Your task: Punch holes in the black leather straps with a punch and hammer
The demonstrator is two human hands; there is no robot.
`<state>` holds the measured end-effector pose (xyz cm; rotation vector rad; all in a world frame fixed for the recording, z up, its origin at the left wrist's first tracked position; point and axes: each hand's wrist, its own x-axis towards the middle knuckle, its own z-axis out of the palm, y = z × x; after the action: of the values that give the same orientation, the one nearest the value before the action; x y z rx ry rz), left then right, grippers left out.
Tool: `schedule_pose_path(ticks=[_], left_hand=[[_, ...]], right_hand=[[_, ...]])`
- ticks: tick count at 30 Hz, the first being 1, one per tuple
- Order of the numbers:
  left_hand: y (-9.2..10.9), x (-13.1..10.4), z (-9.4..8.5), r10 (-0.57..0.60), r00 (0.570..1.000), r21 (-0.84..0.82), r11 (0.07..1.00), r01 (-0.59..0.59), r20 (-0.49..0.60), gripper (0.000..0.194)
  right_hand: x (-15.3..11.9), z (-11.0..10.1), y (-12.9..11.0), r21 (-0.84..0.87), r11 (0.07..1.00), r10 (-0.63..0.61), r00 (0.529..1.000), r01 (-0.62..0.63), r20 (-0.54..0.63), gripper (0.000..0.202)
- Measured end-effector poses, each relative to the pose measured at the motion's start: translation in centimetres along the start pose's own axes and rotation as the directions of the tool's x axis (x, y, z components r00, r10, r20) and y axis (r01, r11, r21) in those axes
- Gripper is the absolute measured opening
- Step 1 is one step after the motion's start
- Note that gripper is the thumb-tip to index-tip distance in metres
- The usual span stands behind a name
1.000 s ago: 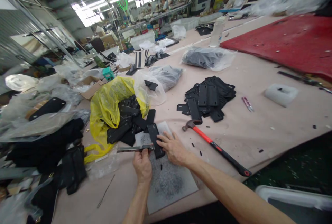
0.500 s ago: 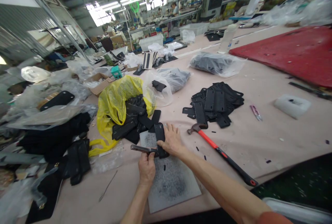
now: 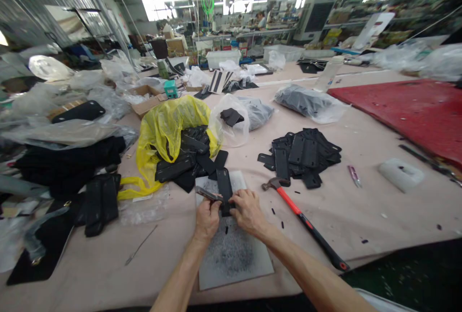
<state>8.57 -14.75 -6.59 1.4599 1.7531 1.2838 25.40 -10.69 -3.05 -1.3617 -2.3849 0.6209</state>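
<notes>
My left hand (image 3: 208, 218) is closed round a metal bar-like tool (image 3: 208, 193), which looks like a punch and lies tilted across a black oblong piece (image 3: 225, 184). That piece has a small slot near its far end and rests on a white speckled board (image 3: 234, 254). My right hand (image 3: 250, 210) has its fingers curled at the right edge of the piece, gripping it near its lower end. The tool's tip is hidden behind my left fingers. A claw hammer (image 3: 305, 221) with a red and black handle lies to the right of the board.
A yellow bag (image 3: 173, 114) spilling black pieces stands beyond the board. A heap of similar pieces (image 3: 303, 153) lies to the right, with pink-handled snippers (image 3: 354, 176) and a whitish block (image 3: 401, 175) farther over. A red board (image 3: 404, 110) covers the far right.
My view has swung and levelled. My right hand has moved from lying spread beside the piece to curled fingers at its lower right edge. The left hand still holds the tool.
</notes>
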Motion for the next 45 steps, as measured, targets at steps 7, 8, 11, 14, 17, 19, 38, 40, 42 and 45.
schedule_pose_path(ticks=[7, 8, 11, 14, 17, 19, 38, 40, 42, 45], left_hand=[[-1.2, 1.9, 0.5, 0.038, 0.998, 0.007, 0.999, -0.038, 0.050, 0.022], [-1.3, 1.8, 0.5, 0.037, 0.998, 0.003, 0.999, -0.038, 0.052, 0.022], [-1.2, 1.7, 0.5, 0.026, 0.998, 0.009, 1.000, -0.026, 0.063, 0.022], [-1.1, 1.7, 0.4, 0.008, 0.998, 0.021, 1.000, -0.009, 0.068, 0.022], [-1.2, 1.8, 0.4, -0.005, 0.998, 0.034, 0.999, 0.003, 0.063, 0.022], [-1.3, 1.9, 0.5, 0.000, 0.998, 0.043, 0.999, -0.003, 0.063, 0.022], [-1.2, 1.4, 0.8, 0.100, 0.992, 0.215, 0.970, -0.115, 0.078, 0.022], [-1.3, 1.5, 0.9, 0.104, 0.992, 0.222, 0.968, -0.118, 0.074, 0.021], [-1.3, 1.5, 0.9, 0.110, 0.991, 0.220, 0.968, -0.124, 0.073, 0.022], [-1.3, 1.5, 0.9, 0.116, 0.990, 0.211, 0.969, -0.130, 0.074, 0.021]], right_hand=[[-0.5, 1.0, -1.1, -0.064, 0.997, 0.052, 0.999, -0.052, -0.006, 0.013], [-0.6, 1.1, -1.1, -0.060, 0.997, 0.054, 0.998, -0.055, -0.018, 0.014], [-0.8, 1.4, -1.2, -0.034, 0.998, 0.060, 0.997, -0.062, -0.047, 0.018], [-0.7, 1.4, -1.3, -0.025, 0.997, 0.070, 0.997, -0.071, -0.034, 0.017], [-0.3, 1.5, -1.3, -0.017, 0.997, 0.077, 0.997, -0.077, -0.014, 0.014], [-0.3, 1.8, -1.3, -0.010, 0.997, 0.070, 0.997, -0.070, -0.027, 0.014], [-1.7, 2.3, -1.2, -0.113, 0.993, -0.044, 0.996, 0.035, -0.078, 0.013], [-1.6, 2.5, -1.3, -0.124, 0.992, -0.035, 0.997, 0.026, -0.068, 0.011], [-1.7, 2.7, -1.3, -0.124, 0.992, -0.020, 0.997, 0.011, -0.070, 0.013], [-2.0, 2.8, -1.0, -0.102, 0.995, -0.012, 0.996, 0.003, -0.088, 0.016]])
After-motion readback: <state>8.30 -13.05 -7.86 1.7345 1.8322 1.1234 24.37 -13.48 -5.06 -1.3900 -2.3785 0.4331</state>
